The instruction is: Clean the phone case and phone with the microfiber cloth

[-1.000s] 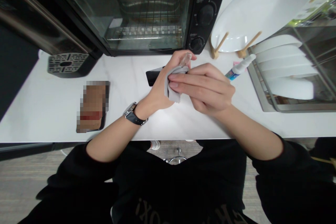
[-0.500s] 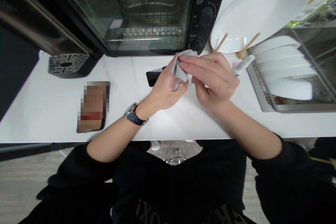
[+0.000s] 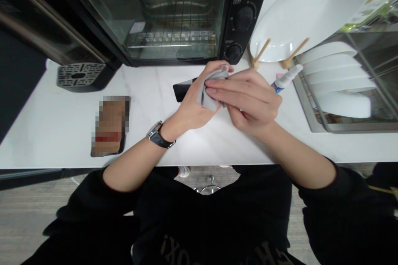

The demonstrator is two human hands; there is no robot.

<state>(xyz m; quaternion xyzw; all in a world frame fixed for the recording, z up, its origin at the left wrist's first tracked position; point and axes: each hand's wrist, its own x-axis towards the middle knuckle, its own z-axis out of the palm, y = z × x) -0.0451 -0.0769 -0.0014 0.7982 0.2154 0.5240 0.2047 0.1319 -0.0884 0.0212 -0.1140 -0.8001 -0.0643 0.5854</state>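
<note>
My left hand [image 3: 195,101], with a watch [image 3: 160,134] on its wrist, is closed around a small clear, shiny object [image 3: 224,67]. Most of that object is hidden by fingers and cloth, so its kind does not show. A grey cloth [image 3: 209,100] with a zigzag edge is pinched in my right hand [image 3: 253,99], whose fingertips press it against the clear object. Both hands meet above the white counter. Behind my left hand lies a flat black object [image 3: 182,90], partly covered. A small white-capped bottle [image 3: 287,78] stands just beyond my right hand.
A black toaster oven [image 3: 149,16] stands at the back. To the left are a drip tray [image 3: 81,75] and a phone [image 3: 110,126] with a blurred screen. White plates [image 3: 311,12] on a wooden stand and a rack [image 3: 314,122] of white bowls [image 3: 342,105] occupy the right.
The cloth has shifted down and slightly left over the clear object with my right fingers. The clear object now shows at the top instead of below the cloth.
</note>
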